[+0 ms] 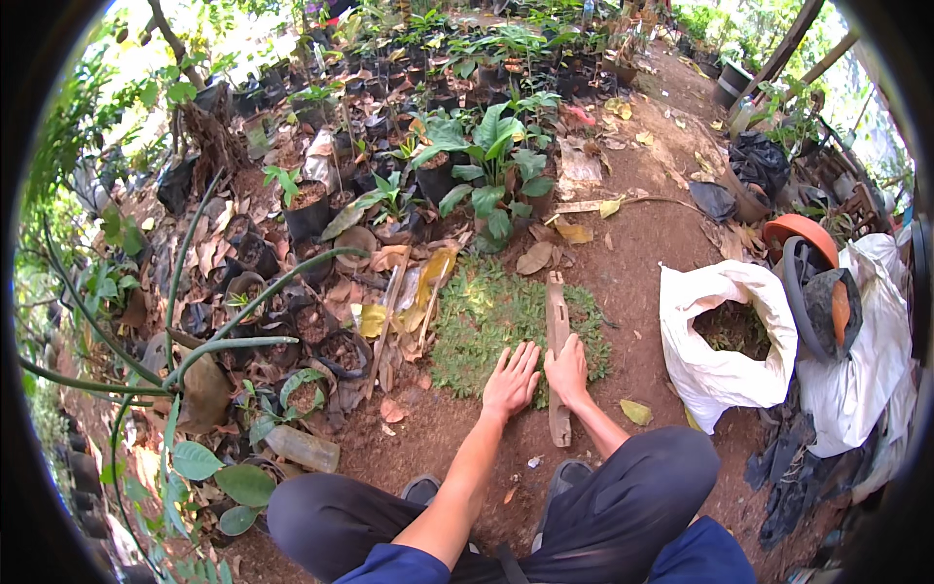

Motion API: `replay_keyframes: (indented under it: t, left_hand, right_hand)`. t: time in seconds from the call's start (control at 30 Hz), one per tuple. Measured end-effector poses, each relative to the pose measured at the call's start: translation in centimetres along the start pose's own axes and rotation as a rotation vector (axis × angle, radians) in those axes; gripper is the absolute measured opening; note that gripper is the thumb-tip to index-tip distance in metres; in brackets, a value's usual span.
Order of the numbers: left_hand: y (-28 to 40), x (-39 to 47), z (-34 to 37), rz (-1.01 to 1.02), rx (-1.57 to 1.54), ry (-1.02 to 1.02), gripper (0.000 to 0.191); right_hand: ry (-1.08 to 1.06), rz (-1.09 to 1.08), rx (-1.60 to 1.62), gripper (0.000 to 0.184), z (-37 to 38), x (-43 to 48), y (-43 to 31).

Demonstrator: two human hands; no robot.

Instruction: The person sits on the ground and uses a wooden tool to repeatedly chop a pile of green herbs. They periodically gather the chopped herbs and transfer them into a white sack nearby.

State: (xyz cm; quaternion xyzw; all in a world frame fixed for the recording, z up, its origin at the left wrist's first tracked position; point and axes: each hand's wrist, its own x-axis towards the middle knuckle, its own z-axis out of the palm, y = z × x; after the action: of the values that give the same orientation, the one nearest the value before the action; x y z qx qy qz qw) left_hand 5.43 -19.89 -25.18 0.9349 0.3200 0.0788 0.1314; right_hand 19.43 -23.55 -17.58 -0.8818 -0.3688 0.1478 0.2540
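A patch of low green grass-like plants (474,321) lies on the brown soil in front of me. Across its right part rests a narrow, weathered wooden board (558,314), its near end reaching onto bare soil. My left hand (512,381) lies flat on the greenery just left of the board, palm down, fingers slightly apart, holding nothing. My right hand (568,369) grips the board near its middle, with the fingers over its right side and the thumb at its left edge.
An open white woven sack (722,394) with greenery inside stands at the right, beside an orange plastic pot (803,232) and a second white sack (854,394). Potted seedlings in black bags (306,215) and dry leaves spread left and ahead. A clear bottle (303,447) lies near my left knee.
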Motion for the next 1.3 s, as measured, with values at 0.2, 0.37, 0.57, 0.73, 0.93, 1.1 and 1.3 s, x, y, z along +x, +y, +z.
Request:
replay_keyframes:
  t: [0.2,0.37,0.57,0.73,0.93,1.1,1.3]
  left_hand:
    - [0.0,-0.1,0.1,0.018,0.007,0.061,0.059]
    - [0.0,-0.1,0.4,0.025,0.002,0.082,0.059]
    - [-0.1,-0.1,0.2,0.007,-0.014,0.031,0.058]
    - [0.1,-0.1,-0.1,0.007,0.011,0.041,0.057]
    - [0.0,0.0,0.1,0.015,-0.001,0.083,0.057]
    - [0.0,-0.1,0.3,0.003,0.007,0.036,0.057]
    - [0.1,-0.1,0.2,0.004,0.038,0.030,0.057]
  right_hand:
    - [0.012,-0.126,0.034,0.058,2.8,0.6,3.4]
    - [0.018,-0.233,0.223,0.071,2.0,0.4,2.2]
    - [0.024,-0.377,0.294,0.090,-0.4,0.6,0.8]
    - [-0.145,-0.293,0.281,0.098,0.7,1.9,1.6]
    - [-0.176,-0.382,0.183,0.095,-1.1,1.9,0.7]
    - [-0.124,-0.359,0.141,0.093,-1.4,0.9,0.0]
    - [-0.182,-0.254,0.108,0.094,0.5,0.8,0.9]
